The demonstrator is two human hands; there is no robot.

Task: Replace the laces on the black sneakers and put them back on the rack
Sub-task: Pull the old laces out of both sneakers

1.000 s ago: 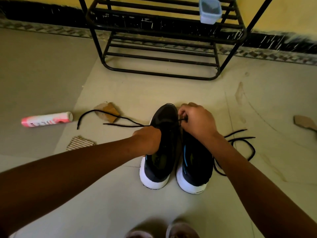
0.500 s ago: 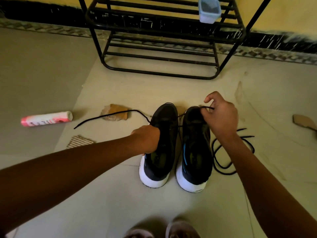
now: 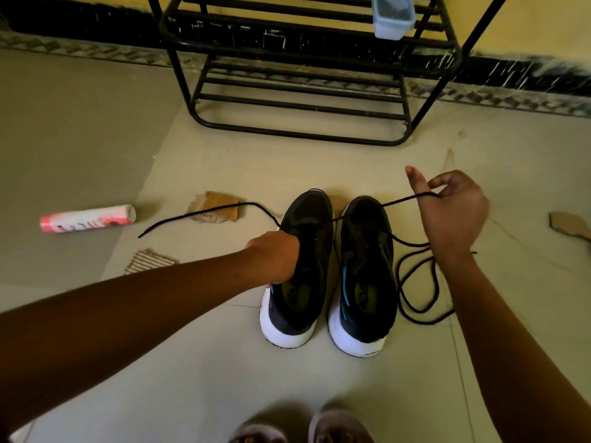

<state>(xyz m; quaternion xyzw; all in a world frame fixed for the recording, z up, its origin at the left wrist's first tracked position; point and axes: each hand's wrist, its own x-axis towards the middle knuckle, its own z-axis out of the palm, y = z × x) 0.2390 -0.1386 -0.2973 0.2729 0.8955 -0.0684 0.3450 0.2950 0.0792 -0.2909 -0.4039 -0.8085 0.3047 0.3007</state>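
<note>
Moved: right hand (image 3: 454, 215), above the toe caps a second ago, now out to the right of the pair. It has drawn the lace (image 3: 399, 201) with it, so the stretch from shoe to hand runs straight.

- Feet (image 3: 339, 426): two tips of light footwear at the bottom edge, on the floor (image 3: 224, 362).
- Forearms: both reach forward from the lower corners, left lower and flatter, right rising to a bent wrist.
- Left sneaker (image 3: 303, 302), right sneaker (image 3: 364, 298): black uppers, white soles, side by side on the floor, heels toward the person, toes toward the rack.
- Left hand (image 3: 275, 257): knuckles up, grip clenched on the outer edge of the left sneaker about mid-length; fingertips hidden.
- Right hand: held above the floor beside the right sneaker's toe, its back to the camera. Grip pinches the lace; one digit sticks out straight, the rest curl.
- Lace: from the pinch it crosses over the right sneaker's toe to the front of the left sneaker. From there it trails left across a cardboard scrap (image 3: 220, 199), with its free end on the floor.
- Second lace (image 3: 415, 311): loose loops on the floor just right of the right sneaker, partly behind the right forearm.
- Pink tube (image 3: 88, 219): lying on its side, well left of the sneakers.
- Rack (image 3: 297, 134): black metal bars, beyond the sneakers, near the wall.
- Container (image 3: 393, 20): pale blue, on an upper tier at the rack's right end.
</note>
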